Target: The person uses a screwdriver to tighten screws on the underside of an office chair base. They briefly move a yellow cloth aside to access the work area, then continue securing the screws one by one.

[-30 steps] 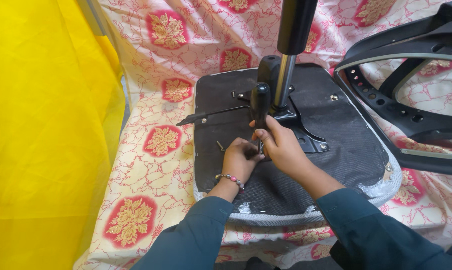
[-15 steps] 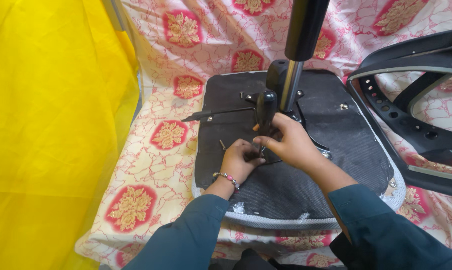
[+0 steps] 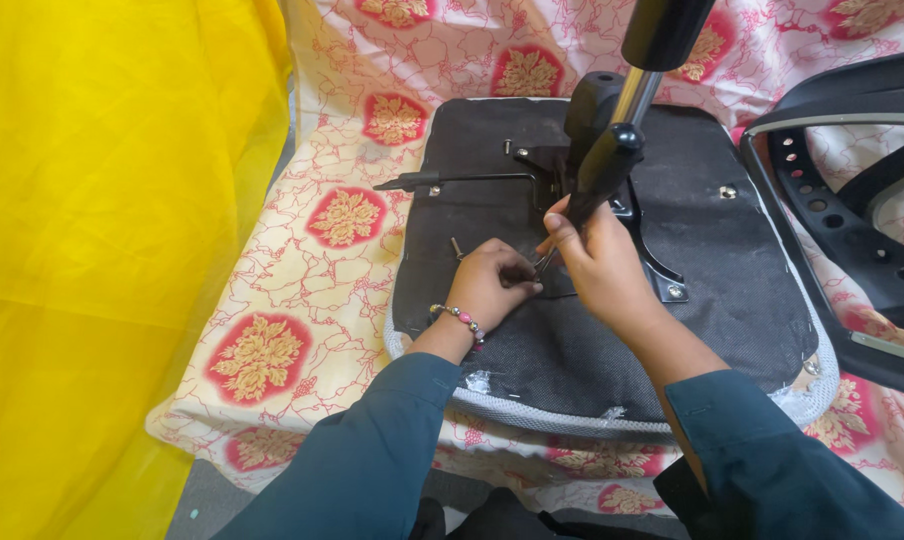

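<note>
Hands meet over an upturned chair seat (image 3: 672, 340), its black underside facing up on a patterned cloth (image 3: 312, 260). The left hand (image 3: 489, 283) is closed on something small at the mechanism plate (image 3: 612, 215), which I cannot make out; the right hand (image 3: 597, 262) pinches a thin tool (image 3: 545, 260) against the same spot. By the look of it, the plate is seated, with one bolt (image 3: 678, 292) in at 4 o'clock; a loose bolt (image 3: 457, 247) lies at 10 o'clock of the left hand, so fastening seems unfinished.
</note>
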